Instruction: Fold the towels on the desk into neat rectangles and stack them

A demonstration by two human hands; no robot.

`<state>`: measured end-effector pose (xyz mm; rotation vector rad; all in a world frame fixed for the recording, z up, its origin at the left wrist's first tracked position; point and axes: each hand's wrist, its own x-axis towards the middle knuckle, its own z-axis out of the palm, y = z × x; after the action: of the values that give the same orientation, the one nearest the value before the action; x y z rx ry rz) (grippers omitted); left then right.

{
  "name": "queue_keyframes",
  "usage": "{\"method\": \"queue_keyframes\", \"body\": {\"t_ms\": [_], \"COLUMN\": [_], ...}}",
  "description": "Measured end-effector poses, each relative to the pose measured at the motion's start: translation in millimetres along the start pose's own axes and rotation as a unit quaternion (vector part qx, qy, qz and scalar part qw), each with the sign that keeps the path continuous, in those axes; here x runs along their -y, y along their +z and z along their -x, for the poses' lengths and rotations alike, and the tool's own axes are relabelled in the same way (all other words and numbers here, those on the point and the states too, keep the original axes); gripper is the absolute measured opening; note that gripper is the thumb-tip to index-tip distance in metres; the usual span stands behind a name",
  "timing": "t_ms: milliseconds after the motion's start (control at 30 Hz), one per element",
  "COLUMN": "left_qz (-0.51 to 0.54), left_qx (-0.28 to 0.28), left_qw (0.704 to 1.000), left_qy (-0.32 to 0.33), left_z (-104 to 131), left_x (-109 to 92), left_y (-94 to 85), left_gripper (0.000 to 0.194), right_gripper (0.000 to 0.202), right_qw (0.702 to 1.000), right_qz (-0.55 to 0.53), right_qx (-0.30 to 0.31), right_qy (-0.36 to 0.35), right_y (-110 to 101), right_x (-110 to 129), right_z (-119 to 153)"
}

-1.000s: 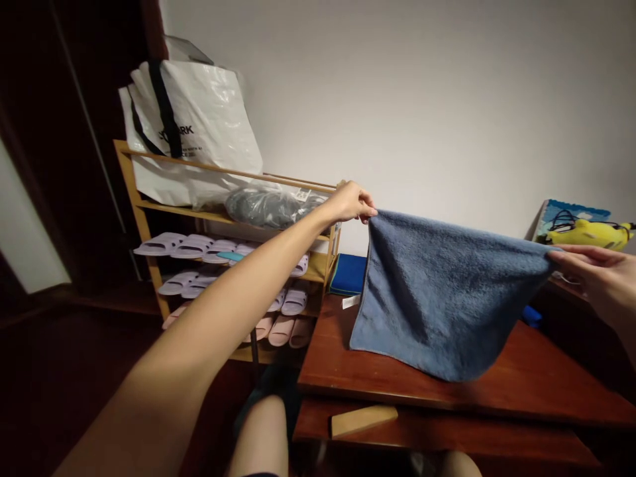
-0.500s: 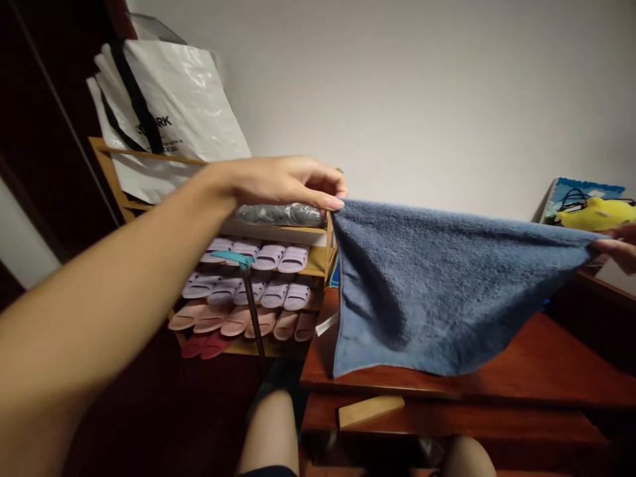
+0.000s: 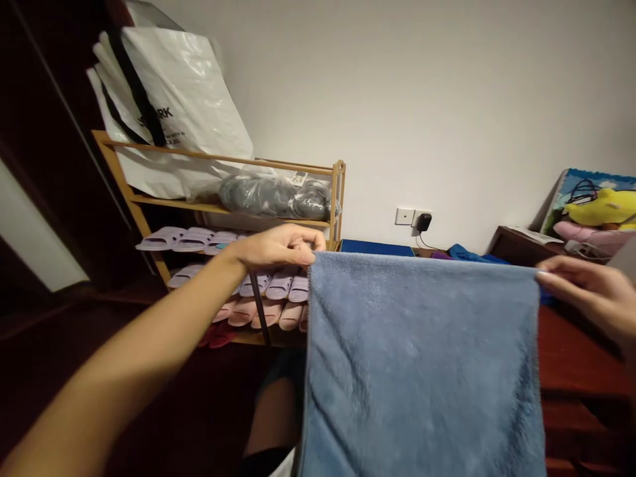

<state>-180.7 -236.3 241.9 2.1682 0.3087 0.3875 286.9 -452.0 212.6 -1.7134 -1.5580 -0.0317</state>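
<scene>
A blue-grey towel (image 3: 422,358) hangs spread out in front of me, its top edge stretched nearly level between both hands. My left hand (image 3: 283,246) pinches the upper left corner between thumb and fingers. At the upper right corner, my right hand (image 3: 589,288) grips the cloth in the same way. The towel's lower end runs out of the bottom of the view and covers much of the reddish wooden desk (image 3: 571,354) behind it.
On the left stands a wooden shoe rack (image 3: 338,199) with several slippers (image 3: 281,283), a plastic-wrapped bundle (image 3: 278,197) and a white bag (image 3: 191,93). A black plug (image 3: 423,222) sits in the wall socket. A yellow plush toy (image 3: 606,207) lies at right.
The towel has been lowered and now hangs full-length, wide and flatter, instead of drooping in a slanted fold. My left hand moved down; my right hand came further into view.
</scene>
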Motion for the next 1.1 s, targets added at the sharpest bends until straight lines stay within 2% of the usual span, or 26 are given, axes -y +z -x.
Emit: {"method": "queue_keyframes", "body": {"t_ms": [100, 167, 333, 433, 533, 700, 833, 1000, 1100], "left_qz": [-0.084, -0.131, -0.143, -0.146, -0.158, -0.210, -0.254, -0.308, -0.356], "left_qx": [-0.029, -0.094, -0.169, -0.206, -0.228, -0.269, -0.290, -0.290, -0.279], "left_qw": [0.995, 0.984, 0.968, 0.955, 0.940, 0.906, 0.881, 0.860, 0.852], "left_qy": [-0.049, -0.080, -0.122, -0.157, -0.198, -0.249, -0.274, -0.286, -0.264], "left_z": [-28, -51, -95, -109, -118, -134, -145, -148, -154], "left_x": [43, 72, 134, 163, 185, 210, 221, 219, 210], "left_y": [1.4, 3.2, 14.1, 23.5, 33.2, 43.7, 39.5, 32.8, 51.9], "left_gripper": [0.027, 0.025, 0.018, 0.016, 0.018, 0.031, 0.030, 0.031, 0.032], "right_gripper": [0.045, 0.047, 0.037, 0.032, 0.032, 0.031, 0.031, 0.033, 0.034], "right_qw": [0.994, 0.991, 0.967, 0.949, 0.944, 0.947, 0.952, 0.965, 0.974], "right_qz": [-0.065, -0.074, -0.107, -0.113, -0.101, -0.032, 0.017, 0.062, 0.099], "right_qx": [0.062, 0.065, 0.052, 0.042, 0.034, 0.029, 0.038, 0.051, 0.061], "right_qy": [0.058, 0.095, 0.226, 0.290, 0.313, 0.318, 0.303, 0.251, 0.193], "right_y": [43, 75, 154, 185, 206, 235, 247, 249, 266], "right_x": [-9, -24, -63, -79, -90, -103, -107, -105, -86], "right_z": [-18, -32, -57, -65, -71, -82, -94, -104, -104]}}
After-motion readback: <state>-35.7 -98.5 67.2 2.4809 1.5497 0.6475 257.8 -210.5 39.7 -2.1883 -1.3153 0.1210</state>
